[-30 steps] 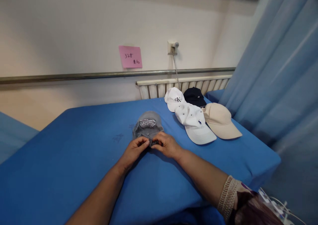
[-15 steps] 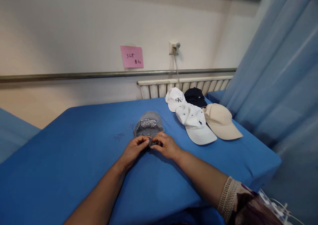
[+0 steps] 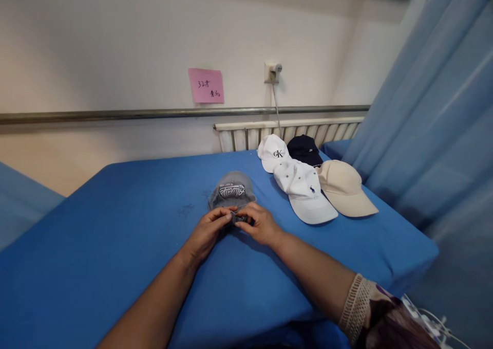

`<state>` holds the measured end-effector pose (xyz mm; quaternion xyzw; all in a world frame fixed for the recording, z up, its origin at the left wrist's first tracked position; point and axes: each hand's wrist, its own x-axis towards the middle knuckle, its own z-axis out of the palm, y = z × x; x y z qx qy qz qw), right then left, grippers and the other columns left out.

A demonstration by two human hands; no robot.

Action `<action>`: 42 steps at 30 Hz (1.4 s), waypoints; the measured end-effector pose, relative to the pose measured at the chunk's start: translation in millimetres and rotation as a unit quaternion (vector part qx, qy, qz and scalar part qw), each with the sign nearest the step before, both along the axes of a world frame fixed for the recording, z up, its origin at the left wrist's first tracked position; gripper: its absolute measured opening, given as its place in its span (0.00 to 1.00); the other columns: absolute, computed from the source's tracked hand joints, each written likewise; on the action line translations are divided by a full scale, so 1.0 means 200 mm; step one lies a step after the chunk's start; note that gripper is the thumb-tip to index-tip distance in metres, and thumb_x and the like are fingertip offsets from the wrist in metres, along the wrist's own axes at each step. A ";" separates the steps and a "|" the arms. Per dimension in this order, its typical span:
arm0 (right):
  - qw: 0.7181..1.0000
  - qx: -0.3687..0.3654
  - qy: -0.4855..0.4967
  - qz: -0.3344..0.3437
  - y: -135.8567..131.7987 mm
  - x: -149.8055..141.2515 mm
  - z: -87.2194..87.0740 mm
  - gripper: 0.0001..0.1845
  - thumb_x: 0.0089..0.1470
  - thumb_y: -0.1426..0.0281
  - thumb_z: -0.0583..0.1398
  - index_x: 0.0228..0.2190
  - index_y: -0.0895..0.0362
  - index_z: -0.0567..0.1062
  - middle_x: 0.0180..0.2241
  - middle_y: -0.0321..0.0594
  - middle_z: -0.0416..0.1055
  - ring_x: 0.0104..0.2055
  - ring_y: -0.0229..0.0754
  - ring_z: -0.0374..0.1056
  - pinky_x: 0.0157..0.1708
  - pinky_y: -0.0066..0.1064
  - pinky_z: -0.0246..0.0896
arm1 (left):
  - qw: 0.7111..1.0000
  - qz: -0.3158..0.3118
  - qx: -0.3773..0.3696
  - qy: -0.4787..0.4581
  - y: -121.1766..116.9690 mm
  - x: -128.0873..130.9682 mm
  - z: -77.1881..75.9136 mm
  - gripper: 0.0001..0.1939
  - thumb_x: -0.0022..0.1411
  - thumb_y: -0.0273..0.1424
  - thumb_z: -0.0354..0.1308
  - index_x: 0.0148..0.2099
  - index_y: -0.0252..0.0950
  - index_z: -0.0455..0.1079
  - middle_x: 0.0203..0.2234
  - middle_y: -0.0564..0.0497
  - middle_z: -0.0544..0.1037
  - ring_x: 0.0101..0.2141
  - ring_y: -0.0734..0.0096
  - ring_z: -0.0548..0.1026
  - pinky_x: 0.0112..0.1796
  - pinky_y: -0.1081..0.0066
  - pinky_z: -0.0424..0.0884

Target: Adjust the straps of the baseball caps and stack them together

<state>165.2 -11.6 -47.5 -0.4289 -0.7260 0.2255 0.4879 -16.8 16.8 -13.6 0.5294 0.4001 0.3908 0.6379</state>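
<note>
A grey baseball cap (image 3: pixel 234 178) lies on the blue-covered table, its inside and a white-lettered label turned up toward me. My left hand (image 3: pixel 210 231) pinches the near end of the cap's strap between thumb and fingers. Close beside it, my right hand (image 3: pixel 262 223) grips the same strap from the right, fingertips almost meeting the left ones. The small dark part between my fingers is mostly covered, so I cannot make out its fastening.
To the right lie a white cap with letters (image 3: pixel 272 153), a navy cap (image 3: pixel 304 150), a white cap with a small horse logo (image 3: pixel 302 189) and a beige cap (image 3: pixel 342 187). A blue curtain (image 3: pixel 431 123) hangs at the right. Behind the blue table cover (image 3: pixel 115 225) stands a radiator (image 3: pixel 250 135).
Both hands stay on the cap's strap with almost the same grip. The whole view has shifted very slightly; the caps on the right lie as before.
</note>
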 end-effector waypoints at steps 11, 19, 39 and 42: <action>1.000 0.012 0.018 -0.001 -0.02 0.01 0.02 0.11 0.54 0.68 0.64 0.41 0.54 0.77 0.36 0.40 0.70 0.32 0.38 0.66 0.35 0.32 0.66 | 0.995 0.013 0.075 0.068 -0.01 -0.01 0.02 0.10 0.50 0.36 0.67 0.26 0.36 0.73 0.47 0.45 0.76 0.47 0.59 0.72 0.48 0.63 0.65; 1.000 0.020 0.007 0.014 -0.02 -0.01 0.00 0.11 0.53 0.69 0.64 0.41 0.53 0.77 0.36 0.40 0.70 0.36 0.40 0.68 0.35 0.32 0.66 | 0.966 0.016 0.177 0.190 0.01 -0.02 0.06 0.08 0.47 0.32 0.62 0.20 0.36 0.68 0.43 0.42 0.76 0.46 0.55 0.72 0.49 0.59 0.64; 0.999 0.044 -0.005 -0.004 0.00 -0.01 -0.01 0.09 0.53 0.71 0.64 0.39 0.56 0.77 0.34 0.39 0.71 0.33 0.38 0.67 0.36 0.30 0.66 | 0.992 0.011 0.105 0.069 -0.03 -0.01 0.08 0.13 0.52 0.39 0.66 0.30 0.36 0.69 0.27 0.53 0.72 0.30 0.73 0.67 0.34 0.72 0.63; 0.999 0.038 -0.013 -0.005 0.00 -0.01 -0.01 0.08 0.53 0.71 0.64 0.38 0.56 0.77 0.33 0.38 0.71 0.34 0.38 0.67 0.35 0.30 0.66 | 0.992 0.008 0.111 0.065 -0.02 0.00 0.06 0.14 0.52 0.40 0.65 0.30 0.36 0.68 0.24 0.55 0.69 0.28 0.75 0.65 0.32 0.74 0.61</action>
